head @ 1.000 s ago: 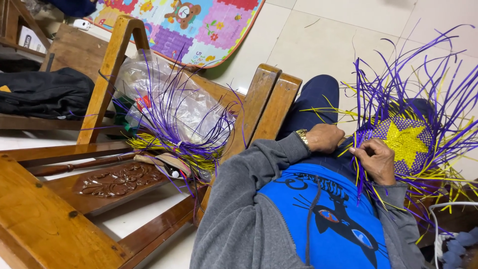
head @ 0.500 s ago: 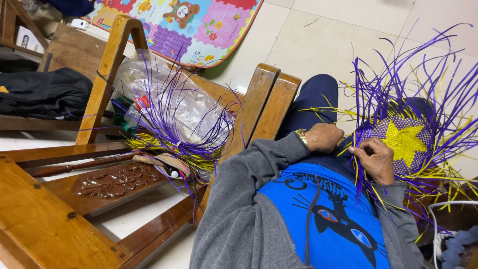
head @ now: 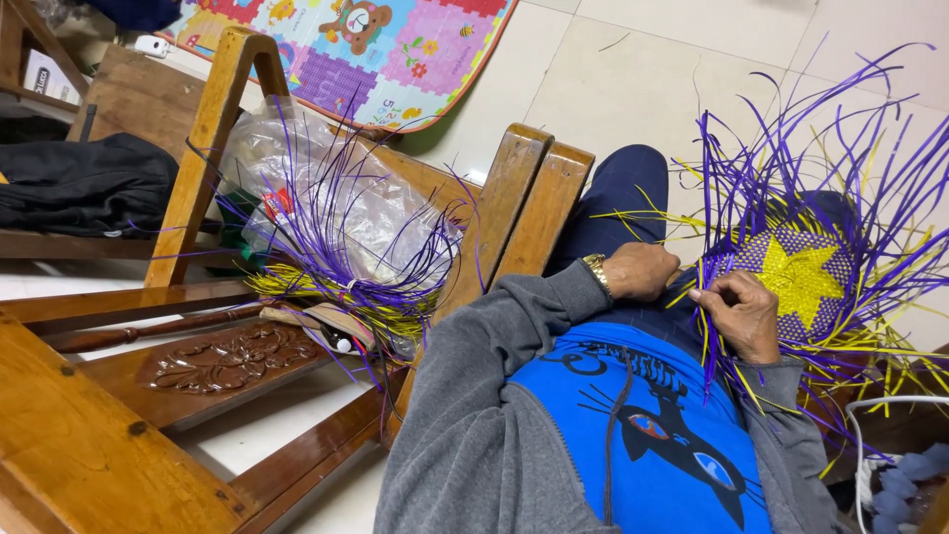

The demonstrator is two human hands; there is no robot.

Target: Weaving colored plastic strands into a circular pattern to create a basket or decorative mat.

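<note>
the woven piece (head: 791,282) with its yellow star lay on the lap at three o'clock, loose purple strips fanning past its edges. the right hand (head: 743,314) pinched strips at its near edge, the left hand (head: 641,271) curled beside it at nine o'clock; bare tiled floor (head: 633,79) lay open at twelve.

Even, soft indoor light fills the scene, bright enough that colours read strongly, with no single lamp in view. The pale floor tiles (head: 751,69) at the far side are the brightest area, close to washed out, and the white surface near the left shows a mild sheen. The polished wooden chair frame (head: 213,124) carries faint highlights along its edges. Shadows are weak and diffuse, pooling under the chair slats and around the black bag (head: 79,183) at the far left. Focus is sharp across most of the frame; thin purple strips (head: 811,148) blur slightly at their tips. Straight edges bend a little toward the corners.
</note>
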